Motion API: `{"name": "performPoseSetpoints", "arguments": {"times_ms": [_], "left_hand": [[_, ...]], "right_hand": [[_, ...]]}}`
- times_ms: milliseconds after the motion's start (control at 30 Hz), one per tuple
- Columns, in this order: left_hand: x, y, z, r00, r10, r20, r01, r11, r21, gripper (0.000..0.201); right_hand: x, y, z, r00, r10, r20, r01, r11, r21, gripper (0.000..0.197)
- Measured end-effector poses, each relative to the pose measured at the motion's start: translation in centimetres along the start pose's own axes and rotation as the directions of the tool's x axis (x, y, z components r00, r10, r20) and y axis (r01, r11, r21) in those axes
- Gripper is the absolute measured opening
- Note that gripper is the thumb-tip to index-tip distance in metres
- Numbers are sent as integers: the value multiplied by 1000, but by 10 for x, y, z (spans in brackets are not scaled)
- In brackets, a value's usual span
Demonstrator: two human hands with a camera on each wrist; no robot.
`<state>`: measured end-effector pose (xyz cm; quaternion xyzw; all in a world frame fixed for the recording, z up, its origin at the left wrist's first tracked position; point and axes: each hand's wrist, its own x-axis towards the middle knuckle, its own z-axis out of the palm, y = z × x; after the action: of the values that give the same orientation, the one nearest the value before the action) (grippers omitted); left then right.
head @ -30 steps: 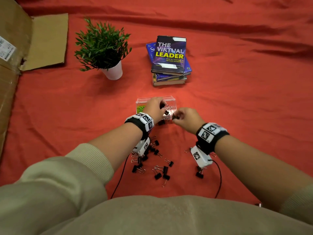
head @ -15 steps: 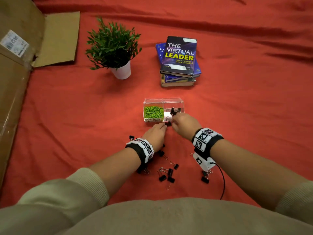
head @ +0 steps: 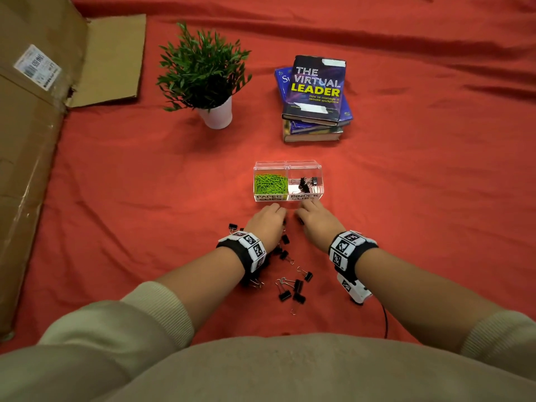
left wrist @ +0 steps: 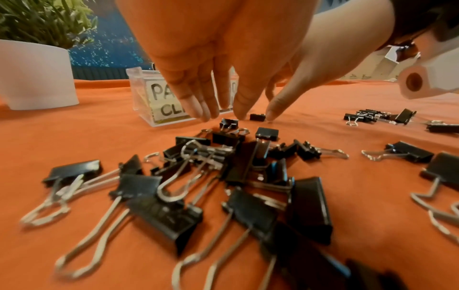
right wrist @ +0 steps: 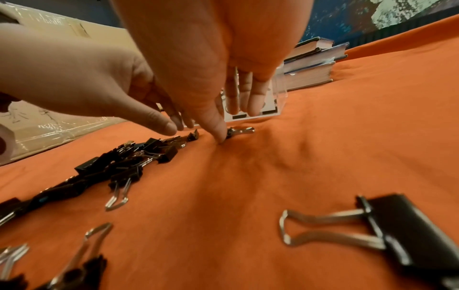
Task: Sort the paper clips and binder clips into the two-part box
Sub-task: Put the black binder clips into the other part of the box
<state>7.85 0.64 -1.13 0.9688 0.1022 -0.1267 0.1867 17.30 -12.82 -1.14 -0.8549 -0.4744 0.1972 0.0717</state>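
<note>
- While many loose binder clips (head: 293,288) lie on the red cloth (head: 145,184) close to the person's body, the sorting is only partly done. The pile continues under the left wrist, where the head view loses it.
- Just beyond the pile, the left hand (head: 268,224) has come down from the box, where it was a second ago. Its fingers (left wrist: 198,109) point straight down with their tips just above a small clip (left wrist: 229,123), gripping nothing yet.
- Beside it, the right hand (head: 317,224) has pulled back from the binder side, where it was half a second ago. Its thumb (right wrist: 218,133) now touches one clip (right wrist: 239,131) on the cloth while the other fingers stay straight — a touch, not a pinch.
- Judged from that, one drop is finished and both hands are starting a fresh pick-up.
- Just past the fingertips stands the two-part box (head: 271,162). The green paper clips (head: 270,184) fill its left part, and a few sorted binder clips (head: 304,182) lie in its right part. No paper clips show on the cloth.
- Farther off are a potted plant (head: 203,68), a stack of books (head: 316,88) and, at the far left, a cardboard carton (head: 34,140) cut off by the frame edge.
- Both wrist views are blurred up close, and the hands hide most of the box labels there.
</note>
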Motion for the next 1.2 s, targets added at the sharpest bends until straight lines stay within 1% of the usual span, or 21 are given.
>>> {"name": "performPoseSetpoints", "arguments": {"times_ms": [67,133,200,267,333,400,467,567,633,733,833,933,1000,1133,1200], "left_hand": [[4,4,3,1000,5,28,-5,1000,-4,29],[6,5,6,999,2,44,-3,1000,20,21],[8,5,7,999,-2,47,1,1000,21,16],[7,5,3,999,-28,20,29,999,-38,14],[5,2,-5,997,-71,-39,66,991,-114,16],[1,-5,-12,990,-117,-74,104,982,-159,18],[-4,-16,-18,985,-167,-53,156,973,-172,19],[-11,-33,-17,978,-201,53,206,972,-114,25],[-15,-37,-15,975,-193,107,203,975,-95,32],[-18,-34,-10,980,-154,123,163,984,-72,41],[-17,-30,-8,982,-142,123,149,988,-46,36],[-16,-27,-7,979,-157,126,163,986,-32,31],[-15,-27,-7,978,-176,107,183,981,-58,30],[-17,-23,-2,978,-208,28,210,970,-124,32],[-18,-21,1,973,-229,8,227,962,-152,35]], "right_hand": [[-3,-1,4,999,11,52,-11,1000,3,28],[-9,-3,7,997,36,69,-38,999,24,24],[-17,-6,10,996,45,79,-51,996,80,26],[-21,-12,12,996,28,89,-40,990,138,31],[-21,-20,13,997,10,79,-25,982,189,36],[-17,-26,14,997,-10,72,-5,978,206,38],[-13,-32,17,994,-8,109,-12,984,179,33],[-11,-34,18,986,23,163,-48,987,152,24],[-12,-32,18,987,37,157,-65,982,177,24],[-12,-31,18,986,54,156,-86,974,209,24],[-13,-29,17,986,63,155,-99,967,234,20],[-16,-26,17,991,86,104,-111,957,268,14],[-18,-25,16,993,99,62,-113,947,299,9],[-19,-28,15,992,111,61,-125,936,329,3],[-18,-27,13,988,147,47,-154,918,365,4]]}}
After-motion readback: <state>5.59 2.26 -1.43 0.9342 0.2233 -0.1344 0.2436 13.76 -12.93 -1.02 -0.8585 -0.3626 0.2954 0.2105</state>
